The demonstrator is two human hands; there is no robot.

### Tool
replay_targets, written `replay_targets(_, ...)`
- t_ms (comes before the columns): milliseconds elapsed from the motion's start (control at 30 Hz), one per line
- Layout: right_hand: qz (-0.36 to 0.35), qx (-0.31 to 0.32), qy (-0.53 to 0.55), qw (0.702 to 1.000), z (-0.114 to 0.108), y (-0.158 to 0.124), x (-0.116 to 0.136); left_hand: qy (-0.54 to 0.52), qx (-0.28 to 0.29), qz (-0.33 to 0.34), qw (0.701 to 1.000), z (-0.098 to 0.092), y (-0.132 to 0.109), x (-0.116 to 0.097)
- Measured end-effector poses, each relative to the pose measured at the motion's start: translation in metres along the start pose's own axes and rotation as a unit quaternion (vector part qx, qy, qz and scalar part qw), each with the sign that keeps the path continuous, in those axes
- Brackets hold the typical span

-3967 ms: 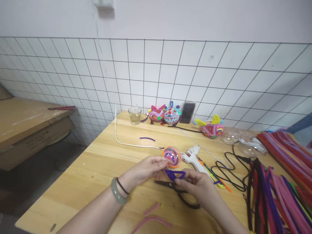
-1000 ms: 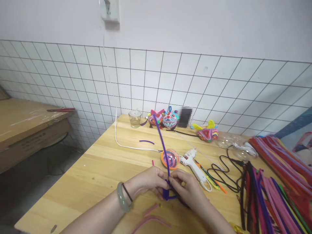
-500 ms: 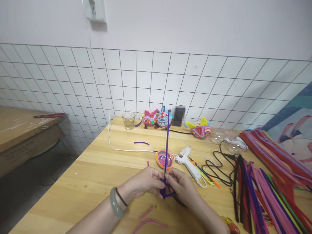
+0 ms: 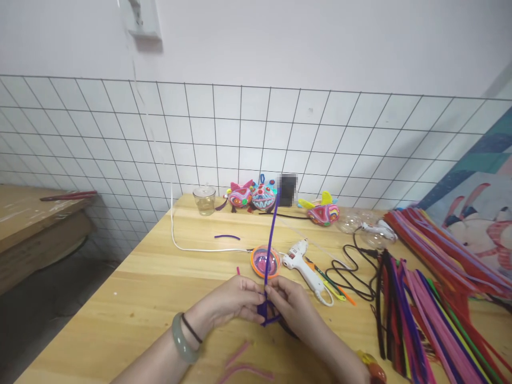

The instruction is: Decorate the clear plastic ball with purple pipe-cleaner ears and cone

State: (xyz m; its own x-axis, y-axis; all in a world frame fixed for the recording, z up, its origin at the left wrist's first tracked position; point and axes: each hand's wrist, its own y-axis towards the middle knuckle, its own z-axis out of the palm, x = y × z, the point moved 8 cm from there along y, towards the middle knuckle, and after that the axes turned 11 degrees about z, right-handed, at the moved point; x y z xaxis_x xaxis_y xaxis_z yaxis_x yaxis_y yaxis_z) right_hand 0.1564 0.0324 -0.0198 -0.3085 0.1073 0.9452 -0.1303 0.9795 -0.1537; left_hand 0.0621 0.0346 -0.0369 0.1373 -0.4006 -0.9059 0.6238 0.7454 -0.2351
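A purple pipe cleaner stands upright between my hands, its lower end bent into a folded shape. My left hand pinches the folded purple part near the bottom. With thumb and fingertips, my right hand grips the stem just above the fold. Behind the fingers lies a round bowl-like piece with an orange rim and coloured rings, partly crossed by the stem. To its right rests a white glue gun. Pink pipe cleaner pieces lie on the table below my hands.
Bundles of coloured pipe cleaners cover the right side. Colourful fuzzy ornaments and a glass cup stand along the back near the tiled wall. A black cable coils beside the glue gun. A short purple piece lies at left.
The view has shifted slightly, so the table things sit a little further left. Both hands keep their hold on the purple pipe cleaner, whose upright end now leans and bends slightly more to the right.
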Motion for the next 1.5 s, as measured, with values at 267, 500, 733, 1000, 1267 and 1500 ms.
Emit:
replay_targets(267,-0.003,0.005,-0.009,1.0,0.001,0.0,0.006,0.008,-0.006,-0.003,1.0,0.001,-0.001,-0.002)
replay_targets(500,-0.008,-0.007,-0.031,0.999,0.001,0.0,0.003,-0.01,-0.004,0.004,1.0,-0.001,0.0,0.001)
replay_targets(733,-0.051,-0.038,-0.143,0.988,-0.001,-0.003,0.008,-0.022,-0.024,0.0,0.999,-0.004,0.001,0.002)
replay_targets(1000,-0.159,-0.016,-0.238,0.958,0.004,-0.011,0.022,-0.018,-0.038,0.012,0.999,-0.01,0.003,0.004)
replay_targets(1267,-0.198,0.025,-0.294,0.935,0.007,-0.017,0.036,-0.003,-0.025,0.036,0.999,-0.011,0.005,-0.002)
replay_targets(1500,-0.2,0.022,-0.167,0.965,-0.004,-0.017,0.041,0.024,-0.075,0.093,0.993,-0.017,0.006,-0.015)
